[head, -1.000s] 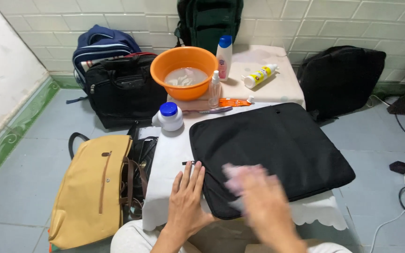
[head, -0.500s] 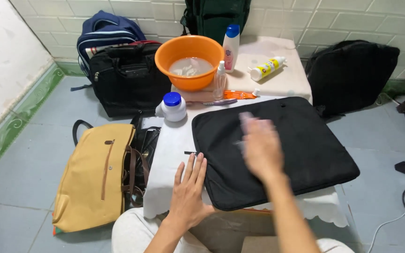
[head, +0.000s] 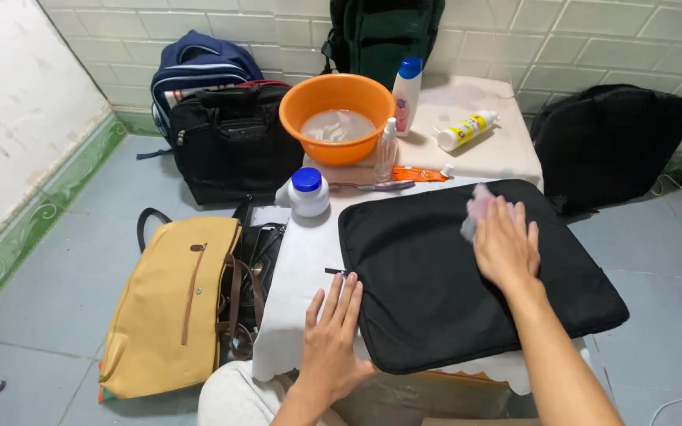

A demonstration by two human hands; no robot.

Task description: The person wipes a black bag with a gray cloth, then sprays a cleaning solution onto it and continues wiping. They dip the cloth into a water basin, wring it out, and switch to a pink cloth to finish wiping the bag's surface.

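Right hand (head: 505, 246), fingers loosely spread, presses a pale cloth (head: 477, 209) flat onto the far part of a black padded sleeve (head: 467, 276) lying on the white-covered table (head: 297, 268). Left hand (head: 331, 335), open with fingers together, lies palm down at the sleeve's near left edge, touching it. Far of the sleeve: an orange basin (head: 335, 117); a white bottle with blue cap (head: 406, 95) upright to its right; a white tube with yellow label (head: 464, 131) lying flat; a small clear spray bottle (head: 387, 150); a white jar with blue lid (head: 308, 192) at the left.
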